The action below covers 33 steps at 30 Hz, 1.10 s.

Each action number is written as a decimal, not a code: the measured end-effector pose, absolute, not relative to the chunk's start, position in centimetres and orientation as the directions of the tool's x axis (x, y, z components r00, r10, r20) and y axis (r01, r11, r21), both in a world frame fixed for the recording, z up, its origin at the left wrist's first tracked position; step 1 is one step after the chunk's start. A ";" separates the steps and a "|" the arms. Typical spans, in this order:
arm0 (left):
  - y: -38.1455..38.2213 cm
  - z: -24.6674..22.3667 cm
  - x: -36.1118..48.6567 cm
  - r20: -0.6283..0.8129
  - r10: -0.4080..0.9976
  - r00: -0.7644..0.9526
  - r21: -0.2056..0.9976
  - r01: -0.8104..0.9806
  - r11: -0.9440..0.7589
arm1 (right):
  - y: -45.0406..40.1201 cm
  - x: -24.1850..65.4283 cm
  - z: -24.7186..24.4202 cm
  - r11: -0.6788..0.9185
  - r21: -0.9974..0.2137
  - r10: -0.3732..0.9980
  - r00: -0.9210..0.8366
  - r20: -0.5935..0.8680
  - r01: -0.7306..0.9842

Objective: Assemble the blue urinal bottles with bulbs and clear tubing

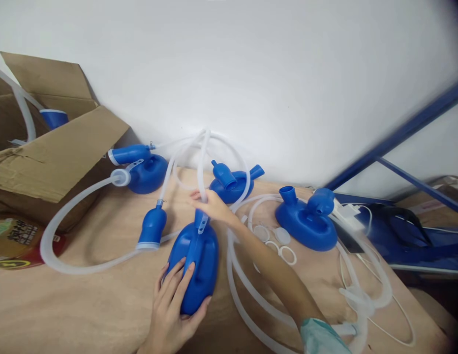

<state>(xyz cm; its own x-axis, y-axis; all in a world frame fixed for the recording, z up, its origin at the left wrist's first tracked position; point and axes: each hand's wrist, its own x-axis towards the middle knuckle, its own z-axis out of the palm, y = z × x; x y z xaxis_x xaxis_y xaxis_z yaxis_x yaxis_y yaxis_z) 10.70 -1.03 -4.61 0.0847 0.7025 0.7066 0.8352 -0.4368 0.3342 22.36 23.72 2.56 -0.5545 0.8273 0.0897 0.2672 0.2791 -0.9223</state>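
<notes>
Head view: left grip [173,305] clasps a blue bottle [206,275] lying centre-front on the wooden surface [66,305]; right grip [210,205] pinches a translucent tube [200,169] at its neck; sideways strain could kink the tube or roll the rounded bottle; loose tubing [247,281] could snag the sleeve [320,337].

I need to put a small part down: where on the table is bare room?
The wooden table is bare at front left, between the left hand and the translucent tube loop. A smaller patch lies inside that loop, left of the blue cup. The right side is crowded with tubes, white rings and a blue bottle.
</notes>
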 end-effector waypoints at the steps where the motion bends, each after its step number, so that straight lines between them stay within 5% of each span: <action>1: -1.0 -4.6 10.6 0.705 0.704 0.090 0.333 0.834 -0.440 | 23.7 22.2 2.4 0.273 -0.933 0.825 -0.555 0.103 0.233; 7: -0.9 -4.4 9.9 0.659 0.740 0.135 0.337 0.827 -0.451 | 24.0 22.7 2.3 0.199 -0.975 0.875 -0.465 0.133 0.096; 13: -1.0 -4.4 9.4 0.635 0.756 0.159 0.345 0.817 -0.462 | 23.6 24.6 2.9 0.096 -0.984 0.809 -0.588 -0.009 0.147; 19: -0.6 -4.3 8.8 0.627 0.758 0.183 0.357 0.797 -0.487 | 23.2 25.1 1.9 -0.045 -0.999 0.818 -0.574 -0.044 0.012; 26: -0.2 -4.5 8.1 0.618 0.756 0.216 0.361 0.777 -0.517 | 23.6 25.6 1.7 -0.020 -0.999 0.830 -0.557 0.006 -0.039; 33: 0.0 -4.4 5.9 0.568 0.777 0.270 0.378 0.753 -0.539 | 24.2 27.4 1.1 -0.099 -0.994 0.939 -0.326 -0.107 0.041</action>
